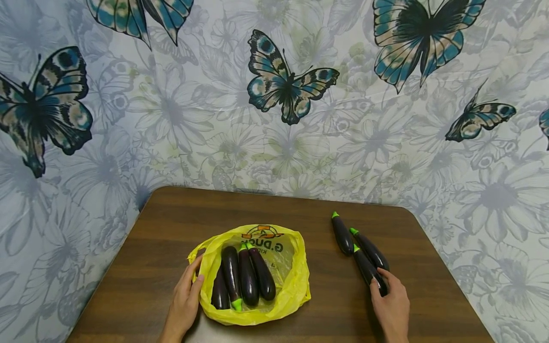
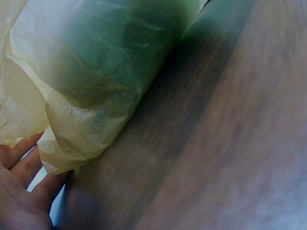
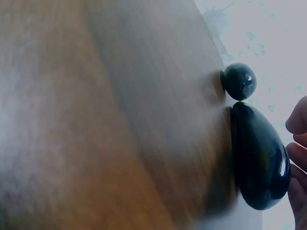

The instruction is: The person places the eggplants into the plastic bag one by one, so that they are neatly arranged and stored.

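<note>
A yellow plastic bag (image 1: 291, 281) lies open on the brown table (image 1: 146, 267) with several dark purple eggplants (image 1: 248, 278) in it. My left hand (image 1: 198, 271) holds the bag's left rim between thumb and fingers; in the left wrist view the bag (image 2: 91, 81) folds over my fingers (image 2: 21, 165). Three more eggplants lie on the table to the right. My right hand (image 1: 381, 282) grips the rounded end of the nearest eggplant (image 1: 365, 266), thumb on one side and fingers on the other. In the right wrist view that eggplant (image 3: 259, 158) lies against my fingertips (image 3: 298, 153), with another eggplant's end (image 3: 239, 80) beyond it.
The other two loose eggplants (image 1: 341, 234) (image 1: 371, 251) lie just behind the gripped one. The table stands against a butterfly-patterned wall (image 1: 283, 85). Bare wood shows between the bag and the loose eggplants and along the back edge.
</note>
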Tool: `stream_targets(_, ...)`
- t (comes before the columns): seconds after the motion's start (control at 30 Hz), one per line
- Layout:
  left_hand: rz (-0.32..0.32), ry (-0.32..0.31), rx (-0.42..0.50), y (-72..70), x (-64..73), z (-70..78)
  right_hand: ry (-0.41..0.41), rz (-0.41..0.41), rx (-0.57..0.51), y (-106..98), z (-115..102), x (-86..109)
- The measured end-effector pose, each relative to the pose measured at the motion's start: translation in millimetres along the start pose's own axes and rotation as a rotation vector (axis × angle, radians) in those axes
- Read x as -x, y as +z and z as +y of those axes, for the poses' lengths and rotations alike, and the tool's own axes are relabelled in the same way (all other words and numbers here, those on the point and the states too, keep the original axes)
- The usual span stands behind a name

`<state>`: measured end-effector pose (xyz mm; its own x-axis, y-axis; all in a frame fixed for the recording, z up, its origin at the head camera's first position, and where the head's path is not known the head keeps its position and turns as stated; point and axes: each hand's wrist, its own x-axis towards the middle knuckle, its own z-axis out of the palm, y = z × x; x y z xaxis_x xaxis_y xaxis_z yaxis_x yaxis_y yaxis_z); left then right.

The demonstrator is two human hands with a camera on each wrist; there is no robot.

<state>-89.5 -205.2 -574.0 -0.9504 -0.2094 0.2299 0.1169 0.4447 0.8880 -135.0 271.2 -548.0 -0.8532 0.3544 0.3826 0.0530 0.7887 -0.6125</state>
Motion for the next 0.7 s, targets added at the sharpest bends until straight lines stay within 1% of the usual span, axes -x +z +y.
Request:
stream_targets(0.27,-0.008,-0.005,-0.002,-1.0,0.0,1.0,0.044,-0.035,0.02,-1,5,-0.5)
stream_targets(0.37,-0.005,-0.007,-0.001,-0.8,-0.1,1.1,0.045,-0.036,0.027,-2,9,-1.8)
stream_targets(0.53,0.005,0.005,0.0,0.5,-0.2,0.8,0.042,-0.014,0.026,-6,14,-4.4)
stream_targets(0.7,0.011,0.011,-0.009,1.1,-0.6,0.0,0.066,-0.031,0.029,-8,17,-6.0)
